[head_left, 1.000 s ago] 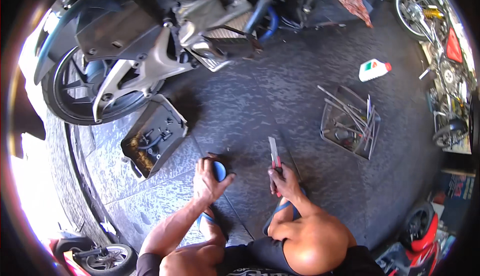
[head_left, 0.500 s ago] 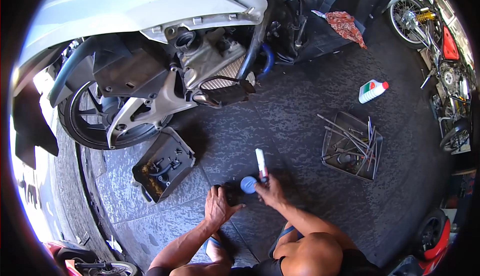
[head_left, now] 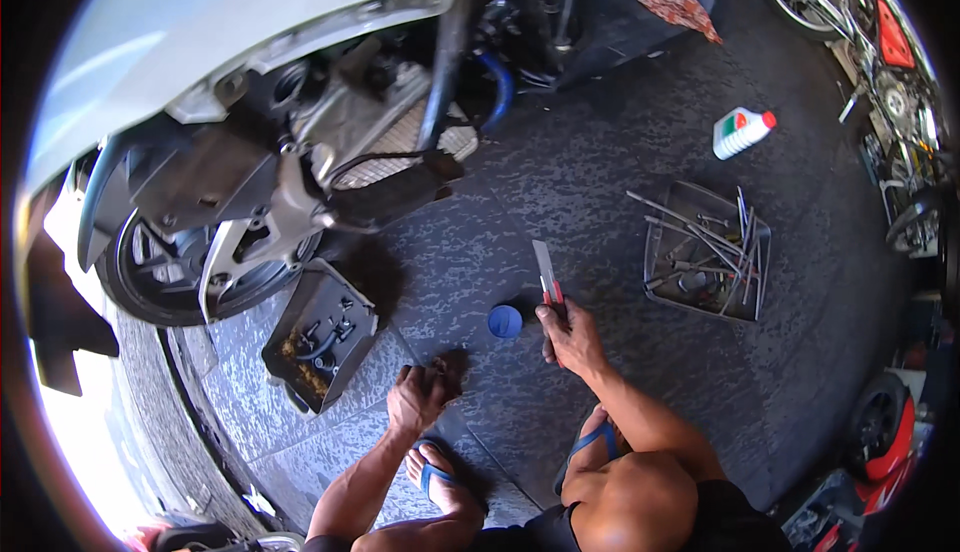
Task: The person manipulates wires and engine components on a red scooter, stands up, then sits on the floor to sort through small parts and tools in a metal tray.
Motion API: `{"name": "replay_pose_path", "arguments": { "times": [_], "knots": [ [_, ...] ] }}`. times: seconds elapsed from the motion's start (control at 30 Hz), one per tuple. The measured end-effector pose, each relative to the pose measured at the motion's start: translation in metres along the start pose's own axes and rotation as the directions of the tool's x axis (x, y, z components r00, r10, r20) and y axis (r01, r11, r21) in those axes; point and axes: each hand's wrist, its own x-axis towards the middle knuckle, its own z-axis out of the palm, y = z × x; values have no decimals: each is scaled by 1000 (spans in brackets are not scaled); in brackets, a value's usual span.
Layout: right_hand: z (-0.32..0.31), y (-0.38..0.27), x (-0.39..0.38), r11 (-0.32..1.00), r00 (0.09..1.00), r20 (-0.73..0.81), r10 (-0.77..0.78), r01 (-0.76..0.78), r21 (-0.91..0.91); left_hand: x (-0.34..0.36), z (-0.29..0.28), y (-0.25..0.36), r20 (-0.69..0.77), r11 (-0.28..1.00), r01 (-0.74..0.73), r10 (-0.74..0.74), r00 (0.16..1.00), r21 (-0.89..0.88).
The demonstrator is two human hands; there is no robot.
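1. Take the small blue cap [head_left: 505,321] on the dark floor [head_left: 600,192] as the landmark. The right hand [head_left: 566,335] sits just to the right of it, fingers closed around the red handle of a flat-bladed tool [head_left: 546,274] whose pale blade points up and away from the person, past the cap's far side.

2. The left hand [head_left: 420,397] lies below and to the left of the cap, close to the person's sandalled foot [head_left: 437,472]. Its fingers are curled over something small and brownish; what it is cannot be told from here.

3. For a clean job, I would judge it best to keep the blade low and angled away from the left hand, since the two hands work near each other on either side of the cap.

4. Keep the cap upright and within reach; it stands apart from both hands and could easily be knocked by a wrist.

5. The black tray of small parts [head_left: 320,335] lies to the left of the cap, beside the motorcycle's wheel [head_left: 165,272]. Anything loosened is safest dropped there rather than left on the floor.

6. The metal tray of long tools [head_left: 706,255] rests well to the right of the cap, and the white bottle [head_left: 742,132] further up and right; both are a reach away, so steady the grip before stretching over.
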Motion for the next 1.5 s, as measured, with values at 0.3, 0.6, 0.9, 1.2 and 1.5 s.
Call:
{"name": "replay_pose_path", "arguments": {
  "times": [0.3,0.6,0.9,1.2,1.5],
  "knots": [
    [-54,-169,-150,998,1000,-18,-5,6,56,-16,-185,96,-22,934,118,-133,991,-337],
    [-141,-378,-384,965,921,-389,-33,131,228,20,-425,396,509,585,383,60,859,-715],
    [-322,-338,-497,962,755,-630,183,-5,275,154,-282,519,83,77,32,952,294,-997],
    [-584,-459,-653,880,437,-828,351,148,451,264,-314,821,334,962,-243,270,903,-122],
    [-768,-446,-652,834,344,-844,412,231,501,374,-238,899,272,925,245,-166,948,-289]
  ]
}}
